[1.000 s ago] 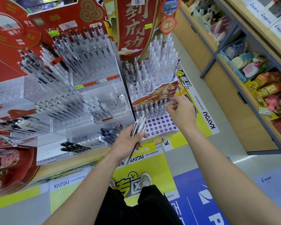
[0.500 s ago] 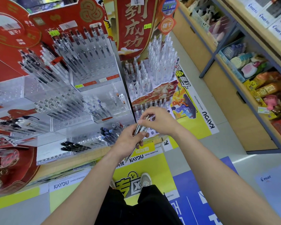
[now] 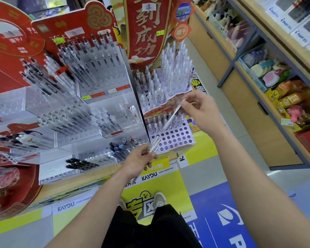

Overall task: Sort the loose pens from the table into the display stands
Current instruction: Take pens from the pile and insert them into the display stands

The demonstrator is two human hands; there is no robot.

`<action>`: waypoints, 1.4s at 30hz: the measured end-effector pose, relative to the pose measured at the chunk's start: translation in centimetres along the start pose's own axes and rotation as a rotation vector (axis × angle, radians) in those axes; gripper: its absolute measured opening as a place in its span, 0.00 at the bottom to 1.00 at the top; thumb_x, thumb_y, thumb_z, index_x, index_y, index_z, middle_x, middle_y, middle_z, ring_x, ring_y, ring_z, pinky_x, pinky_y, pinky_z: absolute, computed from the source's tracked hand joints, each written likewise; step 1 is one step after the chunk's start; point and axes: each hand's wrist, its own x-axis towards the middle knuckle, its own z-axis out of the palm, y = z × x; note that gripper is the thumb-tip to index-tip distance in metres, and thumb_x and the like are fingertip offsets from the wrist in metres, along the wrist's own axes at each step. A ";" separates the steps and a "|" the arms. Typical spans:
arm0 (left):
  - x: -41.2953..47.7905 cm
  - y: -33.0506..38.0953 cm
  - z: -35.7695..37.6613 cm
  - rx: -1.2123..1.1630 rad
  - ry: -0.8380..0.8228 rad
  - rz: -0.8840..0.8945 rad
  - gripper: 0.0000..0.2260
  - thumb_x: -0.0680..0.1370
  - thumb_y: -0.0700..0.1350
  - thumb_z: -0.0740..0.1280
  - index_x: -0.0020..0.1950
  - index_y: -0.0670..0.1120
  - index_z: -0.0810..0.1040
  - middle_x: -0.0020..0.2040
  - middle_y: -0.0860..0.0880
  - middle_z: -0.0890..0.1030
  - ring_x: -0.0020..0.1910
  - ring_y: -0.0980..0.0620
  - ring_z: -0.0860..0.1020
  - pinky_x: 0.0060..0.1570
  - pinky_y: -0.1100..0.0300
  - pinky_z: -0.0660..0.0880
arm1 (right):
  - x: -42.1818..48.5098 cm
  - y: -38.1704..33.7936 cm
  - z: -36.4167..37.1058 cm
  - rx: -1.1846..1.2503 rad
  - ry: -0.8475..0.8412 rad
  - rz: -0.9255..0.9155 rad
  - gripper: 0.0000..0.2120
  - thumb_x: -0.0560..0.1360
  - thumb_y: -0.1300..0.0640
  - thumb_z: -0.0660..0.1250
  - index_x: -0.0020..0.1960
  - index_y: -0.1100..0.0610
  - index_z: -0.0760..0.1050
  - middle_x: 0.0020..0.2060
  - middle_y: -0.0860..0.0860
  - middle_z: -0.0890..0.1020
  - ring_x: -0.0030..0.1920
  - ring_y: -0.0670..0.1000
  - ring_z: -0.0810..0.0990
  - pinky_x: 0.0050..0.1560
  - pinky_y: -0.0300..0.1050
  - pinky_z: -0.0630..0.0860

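Note:
My left hand [image 3: 139, 161] grips a small bundle of clear pens [image 3: 153, 145] below the white stepped display stand [image 3: 174, 138], whose front tier shows rows of empty round holes. My right hand [image 3: 201, 110] pinches a single clear pen [image 3: 172, 117] by its upper end; the pen slants down and to the left, its tip over the partly filled row of the stand's lower tier. The upper tiers hold several upright clear pens [image 3: 174, 68].
Clear acrylic stands [image 3: 100, 81] with several black and blue pens fill the table on the left, backed by red signs [image 3: 147, 27]. A wooden shelf unit [image 3: 268, 97] with toys runs along the right. My shoes stand on the yellow floor panel [image 3: 150, 190].
My right hand went from the stand to the bundle in my left hand, took one pen out, and has carried it up and right over the white stand's lower tier.

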 end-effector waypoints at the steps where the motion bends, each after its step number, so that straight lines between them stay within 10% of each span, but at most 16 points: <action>1: 0.2 0.1 0.0 0.000 0.012 0.001 0.09 0.84 0.39 0.63 0.63 0.45 0.78 0.47 0.49 0.84 0.33 0.54 0.74 0.34 0.59 0.72 | -0.1 0.1 -0.9 -0.008 0.056 -0.012 0.09 0.79 0.61 0.70 0.46 0.47 0.79 0.41 0.44 0.83 0.44 0.54 0.84 0.46 0.51 0.82; 8: 0.9 1.0 0.9 -0.056 0.062 0.020 0.11 0.84 0.40 0.64 0.65 0.51 0.77 0.48 0.48 0.85 0.34 0.54 0.75 0.34 0.60 0.73 | -1.1 3.7 -2.1 -0.274 0.147 0.050 0.03 0.78 0.60 0.71 0.50 0.53 0.81 0.39 0.37 0.83 0.41 0.39 0.82 0.50 0.49 0.81; 42: 1.8 1.4 1.6 -0.156 0.088 0.015 0.08 0.83 0.40 0.66 0.61 0.43 0.80 0.44 0.47 0.86 0.33 0.54 0.77 0.37 0.61 0.76 | -0.5 7.7 0.2 -0.391 0.112 0.173 0.07 0.78 0.61 0.72 0.55 0.58 0.84 0.43 0.48 0.84 0.46 0.47 0.82 0.54 0.39 0.76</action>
